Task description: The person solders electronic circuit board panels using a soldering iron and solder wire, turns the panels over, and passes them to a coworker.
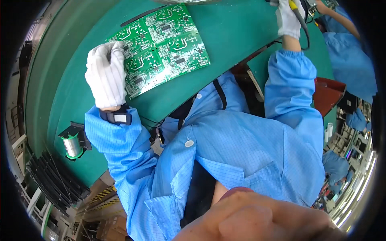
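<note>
A green panel of circuit boards [177, 44], joined in a block and covered with small parts, lies on the green bench at the upper left. My left hand [106, 74], in a white striped glove, rests at the panel's left edge with its fingers curled in. What those fingers pinch, if anything, is hidden. At the upper right my right hand [288, 20], also gloved, is closed around a soldering iron [294, 6] with a yellow and dark handle. The iron's cord loops down beside my wrist, and its tip is out of sight.
On the left a spool of solder wire [72, 146] sits in a black holder. Below it stand black slotted racks [54, 180]. A red bin [327, 96] is by my right sleeve. Another person's blue sleeve [348, 56] is at the right. A dark strip [138, 17] lies behind the panel.
</note>
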Tool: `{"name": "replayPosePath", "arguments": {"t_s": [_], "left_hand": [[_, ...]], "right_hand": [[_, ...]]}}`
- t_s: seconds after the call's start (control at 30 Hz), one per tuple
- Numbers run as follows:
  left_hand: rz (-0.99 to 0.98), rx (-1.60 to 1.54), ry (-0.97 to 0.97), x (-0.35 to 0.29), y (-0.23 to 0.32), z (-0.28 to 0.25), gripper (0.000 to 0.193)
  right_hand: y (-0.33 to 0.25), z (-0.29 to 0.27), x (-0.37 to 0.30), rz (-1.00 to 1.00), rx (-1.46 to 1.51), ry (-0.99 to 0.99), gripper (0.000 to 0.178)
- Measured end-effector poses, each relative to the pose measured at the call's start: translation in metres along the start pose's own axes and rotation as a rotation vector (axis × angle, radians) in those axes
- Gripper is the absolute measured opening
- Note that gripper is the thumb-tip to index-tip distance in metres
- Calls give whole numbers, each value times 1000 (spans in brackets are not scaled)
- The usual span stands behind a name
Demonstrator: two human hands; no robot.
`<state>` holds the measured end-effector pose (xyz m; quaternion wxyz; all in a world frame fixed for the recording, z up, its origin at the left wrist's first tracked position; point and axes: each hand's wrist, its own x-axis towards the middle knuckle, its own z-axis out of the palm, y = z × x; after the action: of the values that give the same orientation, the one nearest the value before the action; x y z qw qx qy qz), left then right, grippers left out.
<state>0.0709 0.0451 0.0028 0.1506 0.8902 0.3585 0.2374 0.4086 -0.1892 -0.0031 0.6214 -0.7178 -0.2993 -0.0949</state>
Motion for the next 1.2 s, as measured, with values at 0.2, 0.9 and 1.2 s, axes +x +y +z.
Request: {"name": "replayPosePath", "arguments": {"t_s": [0.2,0.9,1.2], "left_hand": [[55,-2,19,1,-6,10,17],[110,174,148,-1,-29,13,23],[137,98,193,-5,-38,32,23]], "right_hand": [[41,37,25,-121,185,-383,32],[-62,-17,-97,-98,-196,-333,27],[-95,61,-102,322,255,-879,24]]}}
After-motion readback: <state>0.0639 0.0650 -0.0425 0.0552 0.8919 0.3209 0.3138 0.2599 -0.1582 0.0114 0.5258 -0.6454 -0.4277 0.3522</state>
